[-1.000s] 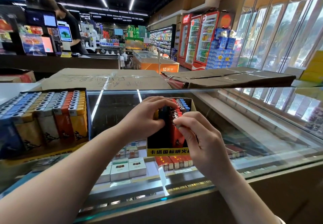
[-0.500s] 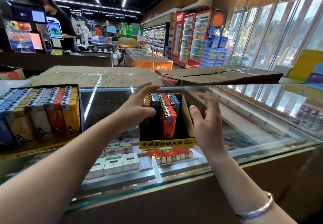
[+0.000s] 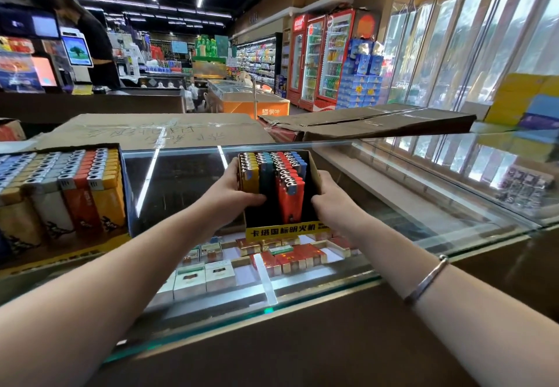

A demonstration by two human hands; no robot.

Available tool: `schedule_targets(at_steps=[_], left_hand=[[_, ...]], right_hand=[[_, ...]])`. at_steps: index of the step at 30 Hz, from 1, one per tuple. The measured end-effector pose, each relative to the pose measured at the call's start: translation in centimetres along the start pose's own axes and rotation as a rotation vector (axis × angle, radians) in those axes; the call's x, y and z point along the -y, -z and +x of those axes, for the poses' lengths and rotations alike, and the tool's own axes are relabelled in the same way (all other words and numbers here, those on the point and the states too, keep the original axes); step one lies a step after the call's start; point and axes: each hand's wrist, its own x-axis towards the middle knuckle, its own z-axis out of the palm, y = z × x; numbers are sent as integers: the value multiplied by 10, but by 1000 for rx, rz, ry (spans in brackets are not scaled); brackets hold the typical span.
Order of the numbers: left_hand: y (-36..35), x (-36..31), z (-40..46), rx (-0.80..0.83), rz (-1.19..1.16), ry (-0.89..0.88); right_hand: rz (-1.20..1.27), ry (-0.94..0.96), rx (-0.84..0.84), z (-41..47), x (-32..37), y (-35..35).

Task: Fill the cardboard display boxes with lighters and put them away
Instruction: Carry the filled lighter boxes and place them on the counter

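Two hands: left hand (image 3: 230,196) and right hand (image 3: 331,202) grip the display box (image 3: 284,231) by its sides, fingers curled on it.
Box: on the glass counter (image 3: 423,205), holding upright lighters (image 3: 289,190).
Second box (image 3: 60,247): left, full of lighters.

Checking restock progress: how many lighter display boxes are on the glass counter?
2. One display box sits mid-counter, gripped by the left hand and right hand. A second box, packed full, sits at the counter's left edge, partly out of frame; others may be hidden.
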Motion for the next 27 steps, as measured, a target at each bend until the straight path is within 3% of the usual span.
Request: schedule_targets(at_steps=[7, 11, 22, 27], left_hand=[[-10, 11, 37, -74, 222, -56], [-15, 15, 73, -95, 219, -56], [-87, -7, 146, -68, 67, 103], [-132, -16, 162, -126, 256, 164]], right_hand=[[-45, 46, -33, 50, -9, 6], [-51, 55, -46, 82, -15, 14], [-265, -64, -129, 123, -48, 78], [-342, -93, -202, 128, -65, 112]])
